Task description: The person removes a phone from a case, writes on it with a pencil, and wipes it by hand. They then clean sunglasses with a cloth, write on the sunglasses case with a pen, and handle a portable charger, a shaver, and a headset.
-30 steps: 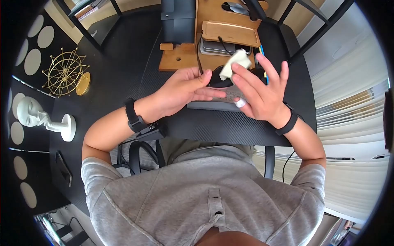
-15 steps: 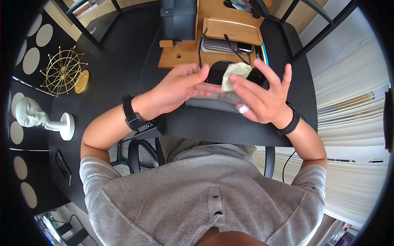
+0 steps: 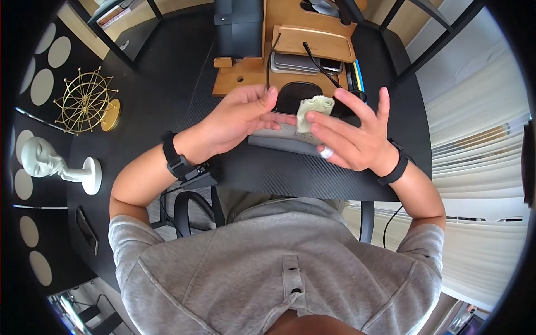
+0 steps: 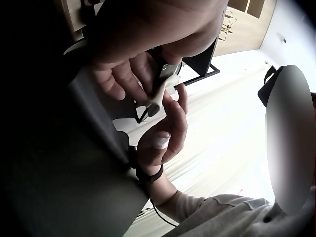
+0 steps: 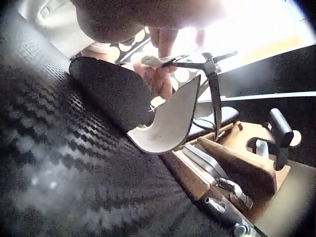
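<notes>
A pair of dark sunglasses [image 3: 296, 96] is held up with the lenses toward the body and both temples pointing away. My left hand [image 3: 237, 117] grips its left end between thumb and fingers. In my right hand [image 3: 357, 139] the fingers pinch a pale, crumpled cleaning cloth [image 3: 314, 110], which overlaps the lenses near the nose bridge in the head view. White tape wraps the right thumb [image 4: 161, 141]. Below the hands, a grey glasses case [image 5: 168, 123] lies opened on the desk, its pale inside showing in the right wrist view.
Behind the sunglasses stands a wooden desk organizer [image 3: 240, 78] with a tray [image 3: 312, 43], phones and pens. A gold wheel ornament [image 3: 86, 103] and a white face sculpture [image 3: 42, 156] stand at left. A phone [image 3: 86, 230] lies at the black desk's [image 3: 162, 84] left edge.
The cloth has come down and slightly left with my right hand, lower over the sunglasses. My left hand has shifted a little left, still gripping the sunglasses.
</notes>
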Available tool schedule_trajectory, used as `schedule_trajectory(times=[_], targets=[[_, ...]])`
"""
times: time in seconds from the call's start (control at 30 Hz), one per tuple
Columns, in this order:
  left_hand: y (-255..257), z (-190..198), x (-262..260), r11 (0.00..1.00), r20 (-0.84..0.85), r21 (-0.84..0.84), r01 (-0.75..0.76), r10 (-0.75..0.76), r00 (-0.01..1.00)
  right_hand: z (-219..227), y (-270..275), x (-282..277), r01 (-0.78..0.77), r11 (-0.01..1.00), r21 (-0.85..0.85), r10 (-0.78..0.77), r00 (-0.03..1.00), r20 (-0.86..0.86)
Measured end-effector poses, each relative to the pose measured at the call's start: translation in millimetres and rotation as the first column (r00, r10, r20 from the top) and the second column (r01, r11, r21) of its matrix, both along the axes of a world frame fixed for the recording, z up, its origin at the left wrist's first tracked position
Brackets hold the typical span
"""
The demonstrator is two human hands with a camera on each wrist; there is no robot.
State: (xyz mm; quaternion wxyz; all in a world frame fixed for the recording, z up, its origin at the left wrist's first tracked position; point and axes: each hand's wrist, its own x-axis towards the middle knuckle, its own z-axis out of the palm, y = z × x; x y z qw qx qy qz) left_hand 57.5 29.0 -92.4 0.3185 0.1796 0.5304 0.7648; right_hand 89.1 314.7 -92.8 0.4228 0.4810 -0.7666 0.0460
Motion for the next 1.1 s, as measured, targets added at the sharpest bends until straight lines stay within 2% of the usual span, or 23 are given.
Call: schedule_trajectory(times=[0.27, 0.37, 0.53, 0.7, 0.83, 0.9, 1.03, 1.1], targets=[[-0.4, 9.3, 2.6, 0.999, -0.152, -0.051, -0.002, -0.006, 0.988, -5.1, 8.2, -7.4, 0.008, 0.996, -0.084, -0.02, 0.989, -0.146], [-2.0, 13.5, -0.4, 1.0, -0.186, -0.013, -0.001, -0.001, 0.983, -2.5, 12.1, -10.7, 0.071, 0.988, -0.133, -0.087, 0.99, -0.112], [-7.0, -0.3, -8.2, 0.996, -0.192, 0.092, -0.002, 0.02, 0.981, -5.6, 11.5, -14.7, 0.078, 0.991, -0.109, -0.089, 0.991, -0.104], [-8.5, 0.7, -8.6, 0.99, -0.192, 0.13, -0.047, 0.071, 0.979, -3.1, 11.5, -12.1, 0.119, 0.991, -0.06, -0.124, 0.99, -0.071], [-6.9, 7.8, -8.4, 0.979, -0.147, 0.187, -0.076, 0.105, 0.984, -0.6, 13.3, -12.6, 0.188, 0.98, -0.067, -0.192, 0.978, -0.076], [-9.4, 7.4, -12.7, 0.981, -0.19, 0.186, -0.053, 0.089, 0.978, -0.6, 12.2, -11.7, 0.29, 0.953, -0.087, -0.293, 0.956, -0.021], [-10.0, 5.8, -10.1, 0.989, -0.225, 0.146, -0.027, 0.06, 0.972, -1.5, 14.1, -17.1, 0.251, 0.962, -0.106, -0.254, 0.967, -0.008], [-8.0, 5.7, -9.0, 0.984, -0.212, 0.167, -0.054, 0.09, 0.973, -4.1, 13.9, -15.7, 0.189, 0.982, -0.014, -0.189, 0.982, -0.004]])
